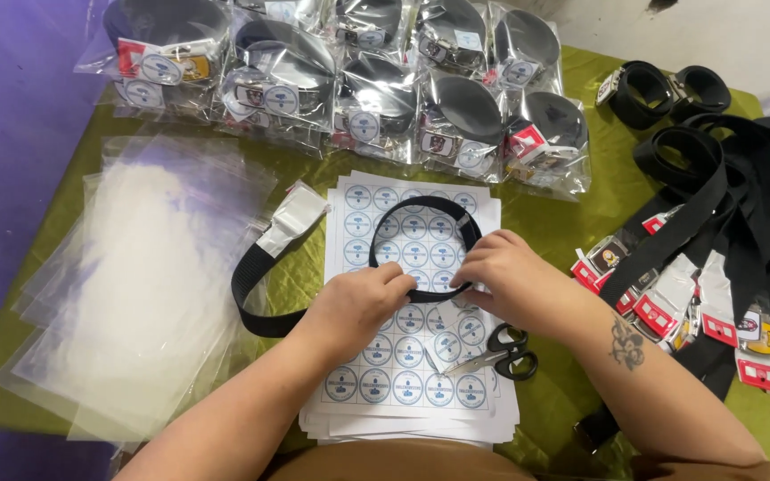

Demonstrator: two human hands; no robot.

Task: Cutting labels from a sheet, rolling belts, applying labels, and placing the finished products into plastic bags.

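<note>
Hands at our sticker sheet stack [403, 356], left hand [358, 307] and right hand [510, 276] both pinching the black belt [421, 214] looped over it, scissors [496, 352] on its right edge, clear bags [135, 267] left of it.

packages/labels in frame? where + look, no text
Bagged belts: far table edge, shiny clear pouches, black coils, round white stickers.
Sticker sheets: centre stack under both hands, white, rows of round blue-and-white labels.
Empty bags: left pile, clear, flat.
Buckle tags: right, on loose black belts, red-and-white rectangles.
</note>
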